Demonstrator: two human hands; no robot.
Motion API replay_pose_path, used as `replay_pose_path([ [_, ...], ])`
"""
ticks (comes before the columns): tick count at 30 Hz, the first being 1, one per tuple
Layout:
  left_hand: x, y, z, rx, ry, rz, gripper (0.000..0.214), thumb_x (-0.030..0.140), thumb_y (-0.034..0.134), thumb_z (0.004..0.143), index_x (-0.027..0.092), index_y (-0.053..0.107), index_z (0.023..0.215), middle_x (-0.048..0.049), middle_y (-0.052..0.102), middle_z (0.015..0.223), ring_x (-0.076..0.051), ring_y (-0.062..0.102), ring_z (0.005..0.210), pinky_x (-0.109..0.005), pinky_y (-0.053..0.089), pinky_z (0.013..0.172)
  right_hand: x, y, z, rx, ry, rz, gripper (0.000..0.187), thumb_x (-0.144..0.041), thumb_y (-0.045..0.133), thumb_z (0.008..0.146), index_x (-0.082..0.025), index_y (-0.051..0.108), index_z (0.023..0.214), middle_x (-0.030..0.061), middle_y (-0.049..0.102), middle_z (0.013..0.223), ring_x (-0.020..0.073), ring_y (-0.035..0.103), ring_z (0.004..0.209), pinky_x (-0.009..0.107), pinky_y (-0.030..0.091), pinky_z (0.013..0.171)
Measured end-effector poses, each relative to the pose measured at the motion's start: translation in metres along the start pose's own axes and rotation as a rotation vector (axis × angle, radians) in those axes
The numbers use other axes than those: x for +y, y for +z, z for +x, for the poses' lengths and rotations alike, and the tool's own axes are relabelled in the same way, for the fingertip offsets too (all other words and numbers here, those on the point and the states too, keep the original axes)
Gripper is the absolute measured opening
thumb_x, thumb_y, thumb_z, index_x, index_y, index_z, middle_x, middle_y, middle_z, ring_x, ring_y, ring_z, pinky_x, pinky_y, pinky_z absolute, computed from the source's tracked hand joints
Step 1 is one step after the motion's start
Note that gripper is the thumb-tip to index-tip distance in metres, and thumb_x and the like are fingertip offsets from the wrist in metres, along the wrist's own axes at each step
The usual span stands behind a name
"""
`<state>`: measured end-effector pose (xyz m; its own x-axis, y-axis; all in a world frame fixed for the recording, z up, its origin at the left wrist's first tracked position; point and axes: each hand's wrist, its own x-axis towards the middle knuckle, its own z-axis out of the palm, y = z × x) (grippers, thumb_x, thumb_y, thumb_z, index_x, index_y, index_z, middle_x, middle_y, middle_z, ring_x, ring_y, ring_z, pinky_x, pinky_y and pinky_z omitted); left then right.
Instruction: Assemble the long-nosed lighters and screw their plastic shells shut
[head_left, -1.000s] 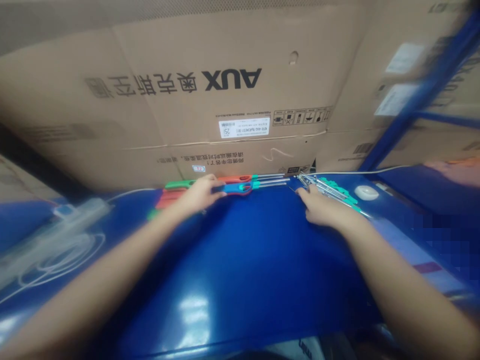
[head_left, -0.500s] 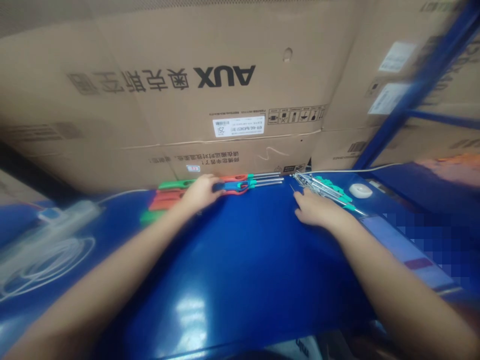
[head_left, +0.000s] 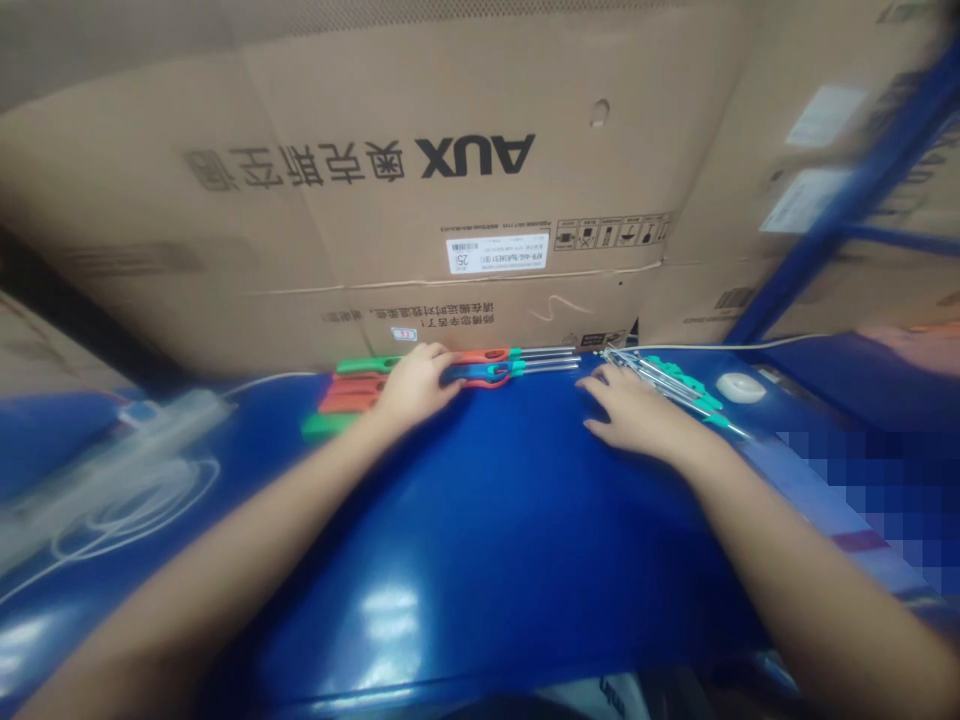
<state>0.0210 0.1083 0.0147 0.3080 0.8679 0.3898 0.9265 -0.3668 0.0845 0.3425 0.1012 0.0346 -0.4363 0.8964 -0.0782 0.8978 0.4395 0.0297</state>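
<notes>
My left hand (head_left: 417, 384) lies on a row of long-nosed lighters with red, blue and green handles (head_left: 480, 368) at the far edge of the blue table (head_left: 465, 500); its fingers curl over the handles. More red and green handles (head_left: 341, 405) stick out to its left. My right hand (head_left: 630, 412) rests flat on the table with fingers apart, just left of a bundle of metal rods with teal handles (head_left: 667, 380). It holds nothing.
A large AUX cardboard box (head_left: 420, 190) stands right behind the table. A white round object (head_left: 740, 387) lies at the right. A coiled white cable and a clear plastic piece (head_left: 127, 470) sit at the left. A blue rack post (head_left: 832, 200) rises at the right.
Both hands stay almost where they were. My right hand has shifted slightly left, away from the teal-handled rods. The camera has moved a little.
</notes>
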Motion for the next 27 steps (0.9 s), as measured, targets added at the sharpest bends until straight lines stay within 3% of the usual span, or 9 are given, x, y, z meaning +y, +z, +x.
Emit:
replay_pose_path([
  [3, -0.007, -0.012, -0.01, 0.021, -0.001, 0.001, 0.034, 0.036, 0.056, 0.093, 0.018, 0.067, 0.12, -0.0104, 0.066, 0.116, -0.027, 0.059, 0.11, -0.04, 0.05, 0.096, -0.013, 0.006, 0.0, 0.139, -0.234, 0.113, 0.041, -0.031, 0.057, 0.093, -0.018, 0.058, 0.132, 0.0154, 0.052, 0.136, 0.0304, 0.051, 0.124, 0.045, 0.046, 0.103],
  [7, -0.035, -0.03, -0.023, 0.038, -0.084, 0.032, 0.027, 0.034, 0.057, 0.091, 0.02, 0.071, 0.108, -0.0098, 0.068, 0.114, -0.029, 0.058, 0.11, -0.041, 0.049, 0.097, -0.044, 0.02, -0.001, 0.285, -0.482, 0.269, 0.024, -0.024, 0.052, 0.096, -0.017, 0.067, 0.114, 0.0125, 0.061, 0.121, 0.0259, 0.059, 0.11, 0.043, 0.05, 0.095],
  [11, -0.065, -0.032, -0.03, 0.022, -0.206, 0.077, 0.022, 0.033, 0.058, 0.088, 0.018, 0.073, 0.091, -0.0098, 0.066, 0.096, -0.028, 0.06, 0.1, -0.041, 0.05, 0.093, -0.073, 0.037, -0.003, 0.32, -0.594, 0.394, 0.02, -0.021, 0.054, 0.096, -0.018, 0.07, 0.107, 0.0094, 0.065, 0.109, 0.0223, 0.063, 0.098, 0.038, 0.052, 0.085],
  [14, -0.075, -0.023, -0.029, 0.007, -0.26, 0.085, 0.025, 0.036, 0.06, 0.086, 0.019, 0.074, 0.098, -0.0093, 0.061, 0.101, -0.026, 0.06, 0.098, -0.038, 0.051, 0.091, -0.081, 0.043, -0.004, 0.314, -0.644, 0.422, 0.02, -0.021, 0.054, 0.096, -0.019, 0.07, 0.108, 0.0089, 0.065, 0.108, 0.0219, 0.063, 0.097, 0.038, 0.051, 0.085],
  [18, -0.077, -0.013, -0.023, -0.007, -0.307, 0.1, 0.02, 0.032, 0.063, 0.083, 0.019, 0.074, 0.093, -0.009, 0.058, 0.102, -0.026, 0.059, 0.096, -0.037, 0.051, 0.088, -0.077, 0.043, -0.003, 0.32, -0.653, 0.427, 0.022, -0.021, 0.054, 0.096, -0.019, 0.069, 0.111, 0.0095, 0.065, 0.11, 0.0223, 0.063, 0.1, 0.04, 0.051, 0.089],
  [22, -0.074, -0.021, -0.019, 0.012, -0.296, 0.105, 0.013, 0.027, 0.064, 0.084, 0.019, 0.071, 0.078, -0.0087, 0.057, 0.098, -0.026, 0.059, 0.095, -0.037, 0.05, 0.086, -0.067, 0.041, 0.0, 0.344, -0.638, 0.435, 0.022, -0.02, 0.053, 0.096, -0.019, 0.069, 0.111, 0.0097, 0.064, 0.111, 0.0227, 0.062, 0.102, 0.042, 0.051, 0.092],
  [25, -0.058, -0.034, -0.022, 0.048, -0.228, 0.091, 0.014, 0.026, 0.064, 0.087, 0.019, 0.069, 0.077, -0.0097, 0.059, 0.102, -0.029, 0.058, 0.101, -0.041, 0.05, 0.089, -0.06, 0.037, 0.002, 0.38, -0.624, 0.452, 0.022, -0.019, 0.052, 0.096, -0.02, 0.068, 0.111, 0.0096, 0.064, 0.111, 0.0232, 0.063, 0.104, 0.043, 0.052, 0.092],
  [27, -0.036, -0.04, -0.031, 0.052, -0.136, 0.064, 0.013, 0.026, 0.064, 0.088, 0.019, 0.069, 0.08, -0.01, 0.06, 0.11, -0.029, 0.057, 0.107, -0.043, 0.048, 0.095, -0.058, 0.034, 0.001, 0.418, -0.608, 0.481, 0.027, -0.02, 0.051, 0.096, -0.021, 0.063, 0.121, 0.0108, 0.062, 0.119, 0.0238, 0.062, 0.106, 0.043, 0.053, 0.092],
])
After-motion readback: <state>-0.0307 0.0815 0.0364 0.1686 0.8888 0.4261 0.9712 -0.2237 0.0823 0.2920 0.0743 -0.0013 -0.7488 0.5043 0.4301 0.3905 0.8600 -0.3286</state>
